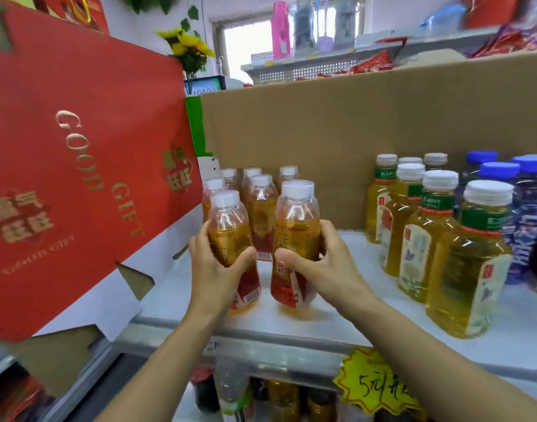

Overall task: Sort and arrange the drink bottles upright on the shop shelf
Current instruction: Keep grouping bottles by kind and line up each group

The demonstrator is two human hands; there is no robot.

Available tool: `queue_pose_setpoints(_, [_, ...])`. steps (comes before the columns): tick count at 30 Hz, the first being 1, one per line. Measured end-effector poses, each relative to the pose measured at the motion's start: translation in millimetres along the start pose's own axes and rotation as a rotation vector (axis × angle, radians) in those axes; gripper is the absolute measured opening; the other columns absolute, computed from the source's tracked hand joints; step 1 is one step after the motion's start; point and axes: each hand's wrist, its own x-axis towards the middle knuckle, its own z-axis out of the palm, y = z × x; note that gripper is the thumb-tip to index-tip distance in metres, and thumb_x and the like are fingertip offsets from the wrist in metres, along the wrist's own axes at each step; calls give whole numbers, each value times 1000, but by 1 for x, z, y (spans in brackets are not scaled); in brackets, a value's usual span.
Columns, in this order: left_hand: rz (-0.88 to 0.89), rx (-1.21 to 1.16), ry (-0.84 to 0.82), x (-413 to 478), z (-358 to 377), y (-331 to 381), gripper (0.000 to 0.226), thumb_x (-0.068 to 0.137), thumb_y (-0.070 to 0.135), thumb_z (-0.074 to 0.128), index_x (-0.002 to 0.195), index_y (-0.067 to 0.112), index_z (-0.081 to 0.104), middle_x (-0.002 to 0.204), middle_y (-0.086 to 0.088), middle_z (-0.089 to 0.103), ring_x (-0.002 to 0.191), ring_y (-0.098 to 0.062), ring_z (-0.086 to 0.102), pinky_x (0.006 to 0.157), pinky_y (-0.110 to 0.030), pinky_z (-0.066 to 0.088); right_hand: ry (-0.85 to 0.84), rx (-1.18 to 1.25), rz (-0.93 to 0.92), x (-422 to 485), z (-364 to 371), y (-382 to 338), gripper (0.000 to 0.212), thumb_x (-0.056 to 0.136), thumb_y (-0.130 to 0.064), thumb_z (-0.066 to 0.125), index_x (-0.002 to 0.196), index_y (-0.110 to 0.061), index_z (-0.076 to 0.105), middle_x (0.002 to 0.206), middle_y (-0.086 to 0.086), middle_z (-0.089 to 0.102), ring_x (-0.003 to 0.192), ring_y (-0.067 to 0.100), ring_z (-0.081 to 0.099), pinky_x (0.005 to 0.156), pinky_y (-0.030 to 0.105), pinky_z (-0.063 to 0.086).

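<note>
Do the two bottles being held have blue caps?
No, the left hand and right hand grip amber drink bottles with white caps.

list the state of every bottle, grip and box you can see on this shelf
left grip, holds left front bottle
right grip, holds right front bottle
left front bottle, capped, upright
right front bottle, capped, roughly upright
back red-label bottles, capped, upright in rows
green-label bottles, capped, upright
blue-cap bottles, capped, upright
red gift box, tilted
</note>
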Motion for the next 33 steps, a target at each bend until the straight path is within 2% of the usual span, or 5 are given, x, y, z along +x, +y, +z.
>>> queue_pose_setpoints(8, [-26, 86, -40, 44, -10, -35, 87, 81, 34, 80, 150, 33, 27, 127, 15, 28, 123, -5, 36, 98, -26, 37, -27, -40, 91, 45, 48, 26, 68, 78, -33, 82, 131, -28, 41, 119, -8, 61, 110, 8, 60, 98, 41, 53])
queue_pose_setpoints(14, [-67, 107, -102, 42, -10, -36, 88, 89, 37, 71, 156, 34, 13, 148, 8, 29, 134, -10, 33, 105, -32, 35, -70, -119, 143, 48, 48, 26, 74, 84, -32, 77, 142, -29, 31, 130, -9, 56, 120, 12, 55, 102, 41, 50])
queue_pose_setpoints(18, [-138, 214, -142, 31, -12, -20, 92, 93, 40, 65, 158, 31, 1, 162, 0, 19, 149, -23, 23, 118, -50, 31, -115, -314, 77, 31, 32, 16, 79, 89, -30, 72, 151, -33, 21, 141, -19, 41, 128, 2, 39, 94, 6, 39])
queue_pose_setpoints(21, [-30, 247, -100, 4, -10, -2, 89, 92, 44, 63, 158, 34, 4, 161, 10, 14, 148, -14, 16, 115, -38, 25, -24, -418, -16, 5, 14, 3, 76, 91, -37, 67, 154, -32, 24, 156, -12, 33, 141, 7, 32, 115, 30, 34])
queue_pose_setpoints(33, [232, -189, -270, -108, 97, 126, 26, 91, 48, 61, 116, 52, 55, 97, 13, 70, 91, -14, 70, 78, -28, 57, 300, -390, -389, -98, -150, -22, 17, 89, -16, 70, 106, -14, 68, 97, -5, 68, 89, 10, 66, 77, 22, 54])
